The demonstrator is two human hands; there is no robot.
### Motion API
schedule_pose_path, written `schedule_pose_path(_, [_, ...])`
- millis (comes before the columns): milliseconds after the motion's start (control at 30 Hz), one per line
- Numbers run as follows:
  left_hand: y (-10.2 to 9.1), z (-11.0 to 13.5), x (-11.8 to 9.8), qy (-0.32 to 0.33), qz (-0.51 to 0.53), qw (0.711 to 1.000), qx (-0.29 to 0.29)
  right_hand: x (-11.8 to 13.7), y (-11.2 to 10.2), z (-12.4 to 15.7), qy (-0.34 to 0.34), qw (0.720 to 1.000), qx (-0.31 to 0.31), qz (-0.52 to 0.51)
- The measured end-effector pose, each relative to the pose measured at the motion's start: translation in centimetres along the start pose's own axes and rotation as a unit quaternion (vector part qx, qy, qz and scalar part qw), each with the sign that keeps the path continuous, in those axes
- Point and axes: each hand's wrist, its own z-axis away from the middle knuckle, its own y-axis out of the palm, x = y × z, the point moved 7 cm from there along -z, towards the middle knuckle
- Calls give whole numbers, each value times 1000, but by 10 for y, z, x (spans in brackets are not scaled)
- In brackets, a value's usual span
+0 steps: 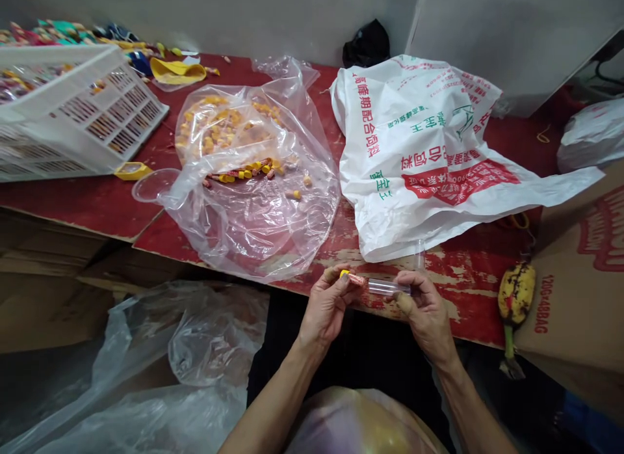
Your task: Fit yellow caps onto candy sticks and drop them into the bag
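Left hand (pixel 324 307) closed, pinching a slim copper-coloured wrapped roll (pixel 355 281) w/ a yellow plastic cap (pixel 344 273) on its far end. Right hand (pixel 426 311) closed on a clear plastic tube (pixel 387 287). Both held level, end to end, apparently to keep roll and tube mouth aligned, just off the edge of the worn red tabletop (pixel 468 291). Beyond lies a clear plastic bag (pixel 253 233) of yellow caps.
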Motion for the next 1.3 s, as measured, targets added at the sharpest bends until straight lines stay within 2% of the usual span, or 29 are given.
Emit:
schedule_pose_path(100, [1, 5, 8, 23, 13, 999, -20, 7, 14, 3, -45, 995, 28, 81])
schedule_pose_path(200, [3, 11, 15, 34, 4, 999, -20, 7, 19, 5, -76, 985, 41, 149])
schedule_pose_path(433, [9, 27, 16, 63, -109, 991, 45, -4, 28, 9, -86, 956, 138, 243])
schedule_pose_path(500, [7, 30, 18, 75, -154, 984, 49, 1, 31, 11, -117, 948, 120, 271])
schedule_pose_path(567, [5, 32, 18, 91, -193, 976, 42, 5, 34, 13, -142, 945, 76, 286])
schedule_pose_path(633, [3, 32, 14, 106, -221, 969, 31, 4, 36, 14, -142, 953, 30, 265])
schedule_pose_path(700, [3, 28, 8, 103, -239, 965, 36, -8, 36, 12, -79, 977, 11, 199])
schedule_pose_path(767, [4, 20, 1, 70, -233, 968, 56, -27, 40, 8, 40, 995, 35, 89])
schedule_pose_path(833, [2, 9, -7, 40, -202, 977, 55, -40, 46, 9, 139, 987, 86, -2])
schedule_pose_path(867, [0, 4, -12, 33, -181, 982, 43, -40, 50, 10, 158, 980, 118, -15])
schedule_pose_path(900, [-2, -1, -16, 28, -162, 986, 29, -37, 54, 11, 150, 977, 150, -4])
schedule_pose_path(967, [-3, -9, -19, 14, -144, 989, 19, -22, 62, 15, 82, 969, 221, 75])
schedule_pose_path(1067, [2, -10, -4, -78, -159, 982, 67, 2, 76, 25, -58, 936, 292, 185])
schedule_pose_path(1167, [0, -2, 11, -143, -198, 966, 83, 15, 84, 33, -154, 906, 313, 240])
schedule_pose_path(1300, [-14, 5, 16, -149, -227, 962, 30, 14, 91, 44, -210, 881, 333, 262])
